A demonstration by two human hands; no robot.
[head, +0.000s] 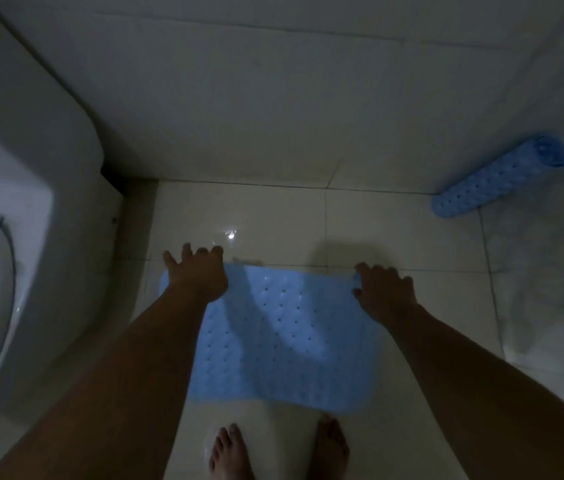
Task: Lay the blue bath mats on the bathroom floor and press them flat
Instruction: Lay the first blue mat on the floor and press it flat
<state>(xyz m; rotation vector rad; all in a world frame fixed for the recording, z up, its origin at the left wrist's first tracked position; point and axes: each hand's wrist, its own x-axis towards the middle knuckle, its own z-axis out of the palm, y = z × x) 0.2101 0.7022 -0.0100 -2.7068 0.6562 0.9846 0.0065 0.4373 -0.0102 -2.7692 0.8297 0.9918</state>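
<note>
Lying spread on the pale tiled floor (395, 230), the unrolled blue bath mat (284, 341) sits in the middle of the view, its perforated surface dotted with small holes and its near edge just in front of the person's two bare feet (331, 448). Both arms reach down to the mat's far edge. At the far left corner is the left hand (201, 271), fingers spread and straight, their tips reaching past the mat's edge towards the tile; it grips nothing. At the far right corner, the right hand (388, 289) has its fingers bent over the edge and its thumb against the mat's side, but the dim light does not show clearly whether it pinches the mat or only presses on it. The mat looks slightly rumpled across the middle, with a soft ridge of shadow between the two forearms.

A second blue bath mat (500, 176) lies well apart at the right, rolled into a tube, resting at the foot of the wall (273, 98) where it meets the floor. At the left stands a white bathtub (31, 202), with a thin hose (10, 251) curving down inside it. A small bright glint of light (230, 233) shows on the tile just beyond the left hand.
</note>
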